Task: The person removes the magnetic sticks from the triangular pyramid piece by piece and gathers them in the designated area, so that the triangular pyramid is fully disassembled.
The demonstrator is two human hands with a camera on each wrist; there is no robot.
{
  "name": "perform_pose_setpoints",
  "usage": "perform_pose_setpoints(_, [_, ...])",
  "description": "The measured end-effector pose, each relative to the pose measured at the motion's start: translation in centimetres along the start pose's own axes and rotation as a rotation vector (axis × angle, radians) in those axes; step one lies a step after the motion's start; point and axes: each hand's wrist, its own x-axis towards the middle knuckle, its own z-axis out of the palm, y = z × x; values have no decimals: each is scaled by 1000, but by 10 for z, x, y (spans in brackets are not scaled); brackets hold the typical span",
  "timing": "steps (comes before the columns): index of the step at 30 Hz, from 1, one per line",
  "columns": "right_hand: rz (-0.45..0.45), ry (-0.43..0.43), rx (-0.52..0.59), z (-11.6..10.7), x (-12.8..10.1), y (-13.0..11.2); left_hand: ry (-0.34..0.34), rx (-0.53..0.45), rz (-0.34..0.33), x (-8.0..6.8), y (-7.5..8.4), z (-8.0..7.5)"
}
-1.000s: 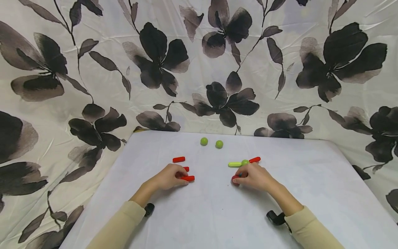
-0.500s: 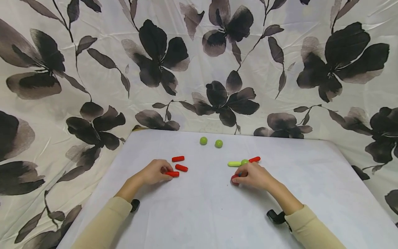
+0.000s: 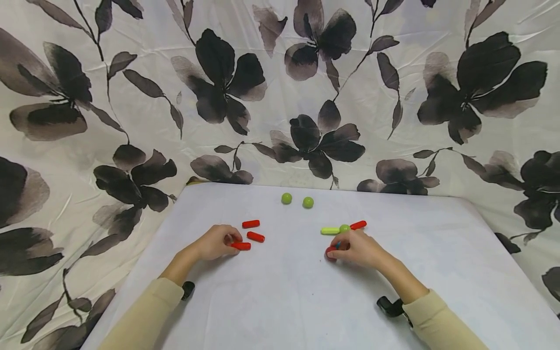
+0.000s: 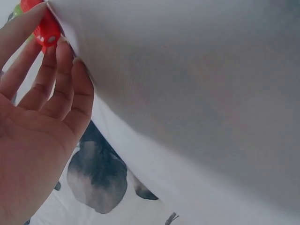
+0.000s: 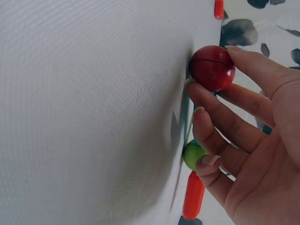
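My left hand (image 3: pixel 218 241) pinches a short red stick (image 3: pixel 241 246) just above or on the white table; in the left wrist view the thumb and fingers hold this red stick (image 4: pixel 47 30). Two more red sticks, one (image 3: pixel 251 224) behind the other (image 3: pixel 255 236), lie close by. My right hand (image 3: pixel 356 247) pinches a red ball (image 5: pixel 212 68) between thumb and fingers. A blue piece, mostly hidden by the fingers, shows between it and a green ball (image 5: pixel 193 154). A red stick (image 3: pixel 358 225) and a yellow-green stick (image 3: pixel 330 231) extend from that green ball.
Two loose green balls (image 3: pixel 286 198) sit near the back edge of the white-covered table (image 3: pixel 284 301). Behind it hangs a white cloth (image 3: pixel 271 155) with dark flowers. Black wrist cameras (image 3: pixel 391 307) are worn under both arms.
My left hand has moved left with its red stick, baring the red stick behind it. In the last half second it barely shifts. The right hand stays at the red ball.
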Motion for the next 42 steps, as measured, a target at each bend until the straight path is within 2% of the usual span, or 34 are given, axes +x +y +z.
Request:
perform_pose_setpoints(9, [1, -17, 3, -2, -3, -3, 13, 15, 0, -6, 6, -2])
perform_pose_setpoints(14, [-4, -22, 6, -3, -5, -4, 45, 35, 22, -8, 17, -2])
perform_pose_setpoints(18, [-51, -32, 7, -4, -5, -2, 74, 59, 46, -8, 28, -1])
perform_pose_setpoints(22, [-90, -56, 24, -8, -6, 2, 82, 64, 140, -5, 43, 3])
perform_pose_setpoints(26, [-96, -56, 32, -16, -6, 7, 64, 5, 264, 2, 64, 12])
perform_pose_setpoints(29, [-103, -22, 7, -21, -4, 10, 33, -40, 302, 9, 85, 22])
perform_pose_setpoints(32, [-117, 31, -44, -22, -1, 14, -10, -52, 288, 18, 105, 35])
perform_pose_setpoints(35, [-113, 66, -87, -19, 4, 17, -70, -48, 234, 29, 121, 51])
perform_pose_setpoints(39, [-101, 82, -120, -13, 8, 18, -121, -31, 167, 44, 136, 75])
perform_pose_setpoints(42, [-102, 101, -147, -11, 9, 17, -129, -26, 149, 56, 143, 90])
